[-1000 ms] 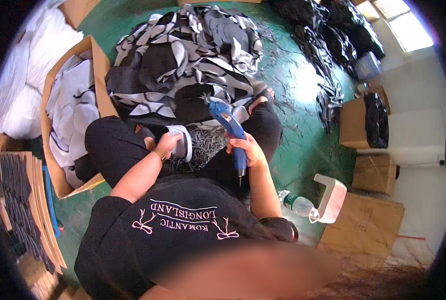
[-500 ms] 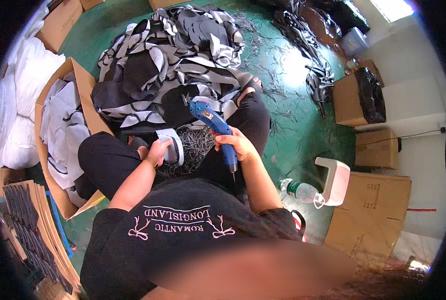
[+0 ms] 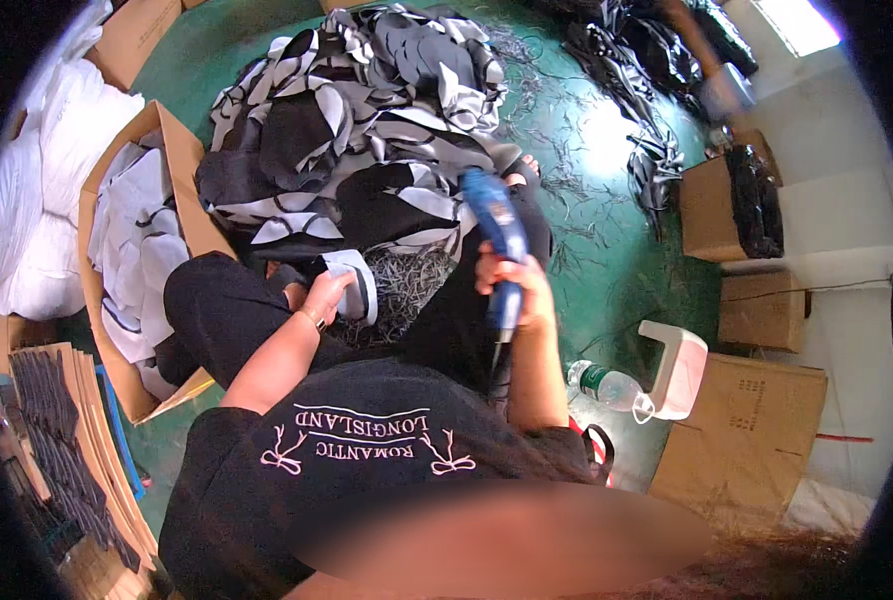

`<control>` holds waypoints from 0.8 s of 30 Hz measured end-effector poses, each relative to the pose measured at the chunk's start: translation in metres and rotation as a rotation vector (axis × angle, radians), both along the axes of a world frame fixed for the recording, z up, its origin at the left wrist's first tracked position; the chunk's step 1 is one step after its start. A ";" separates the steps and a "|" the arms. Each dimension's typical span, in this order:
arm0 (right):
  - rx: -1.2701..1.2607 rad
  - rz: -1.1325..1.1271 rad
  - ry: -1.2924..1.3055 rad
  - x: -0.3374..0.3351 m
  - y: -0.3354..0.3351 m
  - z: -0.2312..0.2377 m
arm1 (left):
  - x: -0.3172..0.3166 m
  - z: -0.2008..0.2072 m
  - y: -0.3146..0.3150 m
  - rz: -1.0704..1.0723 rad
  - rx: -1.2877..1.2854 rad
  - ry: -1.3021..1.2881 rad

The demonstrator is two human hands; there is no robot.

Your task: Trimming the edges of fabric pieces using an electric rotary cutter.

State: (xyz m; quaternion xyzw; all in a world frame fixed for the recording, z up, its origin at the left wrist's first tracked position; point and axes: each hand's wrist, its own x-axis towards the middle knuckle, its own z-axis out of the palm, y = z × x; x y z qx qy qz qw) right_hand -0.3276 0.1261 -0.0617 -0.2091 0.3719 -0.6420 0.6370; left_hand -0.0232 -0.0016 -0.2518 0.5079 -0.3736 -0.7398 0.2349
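My right hand (image 3: pixel 523 283) is wrapped round the body of blue electric scissors (image 3: pixel 497 215), which point up and away over my right leg. Motion smears the tool, and its blades cannot be made out. In my left hand (image 3: pixel 329 297) a curved grey-and-black fabric piece (image 3: pixel 366 290) is pinched by its left side, low between my crossed legs. Beside that piece lies a heap of thin grey offcut strips (image 3: pixel 407 290). Just beyond my legs spreads a big pile of black and grey fabric pieces (image 3: pixel 377 130).
At my left stands an open cardboard box (image 3: pixel 95 270) holding grey fabric pieces, with white sacks (image 3: pixel 52 220) behind it. A plastic bottle (image 3: pixel 607 385) and a white jug (image 3: pixel 679 372) are at my right. Closed boxes (image 3: pixel 764 308) line the wall. Scraps litter the green floor.
My right hand has swung the electric scissors to the right, away from the fabric piece, and turned them more upright. My left hand keeps its hold on the piece. The view has shifted slightly.
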 end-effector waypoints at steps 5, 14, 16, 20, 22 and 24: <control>0.113 -0.435 0.234 -0.069 0.049 0.002 | -0.003 0.012 0.001 -0.043 0.034 -0.077; 0.851 -0.502 0.580 -0.090 0.128 -0.177 | 0.005 0.001 0.003 -0.031 0.006 -0.095; 0.910 -0.409 0.567 -0.061 0.119 -0.222 | 0.022 0.004 0.004 -0.019 -0.009 -0.136; 1.047 -0.399 0.675 -0.099 0.159 -0.378 | -0.003 0.021 0.008 -0.050 0.019 -0.066; 0.965 -0.372 0.919 -0.072 0.180 -0.449 | -0.002 0.026 0.009 0.016 0.029 -0.068; 0.930 -0.256 0.853 -0.026 0.157 -0.444 | 0.015 0.038 0.007 0.034 0.000 -0.157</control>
